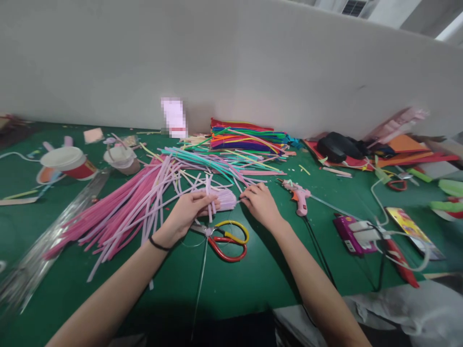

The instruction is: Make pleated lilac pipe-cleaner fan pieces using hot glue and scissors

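Observation:
Between my two hands is a short bundle of lilac pipe cleaners (227,199). My left hand (195,206) is closed around its left end, with a few lilac strands standing up and hanging past the fingers. At the bundle's right tip, my right hand (261,203) pinches what looks like a thin wire; the fingers partly hide it. Just below lie scissors (231,258) with one red and one yellow handle, their blades pointing left under my left hand. A straight metal wire (201,289) runs from the scissors' pivot toward the table's front edge.
Loose pink pipe cleaners (119,205) spread to the left beside clear plastic sleeves (39,270). Multicoloured pipe cleaners (249,140) are piled at the back. A paper cup (85,166) stands far left. Right are a pink glue gun (301,200) and a purple box (347,233) with cables.

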Tool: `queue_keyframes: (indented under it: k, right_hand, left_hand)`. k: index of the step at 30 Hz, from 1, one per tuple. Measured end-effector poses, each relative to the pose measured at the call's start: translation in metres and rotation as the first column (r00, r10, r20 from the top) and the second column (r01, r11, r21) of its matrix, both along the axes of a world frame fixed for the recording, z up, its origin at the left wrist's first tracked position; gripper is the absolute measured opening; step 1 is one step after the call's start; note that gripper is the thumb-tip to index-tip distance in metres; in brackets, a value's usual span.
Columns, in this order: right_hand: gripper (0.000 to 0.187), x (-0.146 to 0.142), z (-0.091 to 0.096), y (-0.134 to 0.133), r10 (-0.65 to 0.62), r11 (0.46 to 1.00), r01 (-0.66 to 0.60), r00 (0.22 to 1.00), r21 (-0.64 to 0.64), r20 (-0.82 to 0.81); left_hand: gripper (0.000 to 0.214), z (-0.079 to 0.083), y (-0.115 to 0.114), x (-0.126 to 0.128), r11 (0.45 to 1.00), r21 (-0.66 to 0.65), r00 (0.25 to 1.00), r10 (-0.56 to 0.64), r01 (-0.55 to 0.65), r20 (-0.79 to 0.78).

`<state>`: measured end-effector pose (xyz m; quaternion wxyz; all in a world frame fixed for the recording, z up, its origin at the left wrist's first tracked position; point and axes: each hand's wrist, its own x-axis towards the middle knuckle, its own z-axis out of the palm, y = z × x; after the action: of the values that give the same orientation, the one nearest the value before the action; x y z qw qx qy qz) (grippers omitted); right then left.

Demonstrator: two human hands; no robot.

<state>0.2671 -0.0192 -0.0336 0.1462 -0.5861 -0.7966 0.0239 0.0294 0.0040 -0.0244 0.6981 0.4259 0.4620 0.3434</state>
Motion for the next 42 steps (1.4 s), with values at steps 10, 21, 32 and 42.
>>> queue_keyframes:
  k: [10,21,32,42]
  right_hand:
    - [0.014,0.027,0.028,-0.007,-0.271,0.962,0.272,0.955,-0.01,-0.121]
    - [0.005,-0.071,0.011,-0.037,-0.109,0.973,-0.088,0.639,-0.214,-0.761]
    - [0.018,-0.026,0.002,0.007,-0.381,0.923,0.375,0.922,-0.088,-0.065]
    - [0.015,-0.016,0.039,-0.026,-0.481,0.828,0.031,0.552,-0.559,-0.681]
  left_hand:
    - [0.041,0.002,-0.008,-0.003,0.994,-0.038,0.994,-0.101,0.099,-0.03]
    - [0.032,-0.003,-0.014,0.006,0.999,-0.039,0.998,-0.033,0.035,0.048]
    - [0.021,-0.004,-0.013,0.009,0.995,-0.017,0.993,0.096,-0.095,0.069]
    - [0.014,-0.003,-0.015,0.011,0.983,-0.035,0.972,0.186,-0.183,0.142]
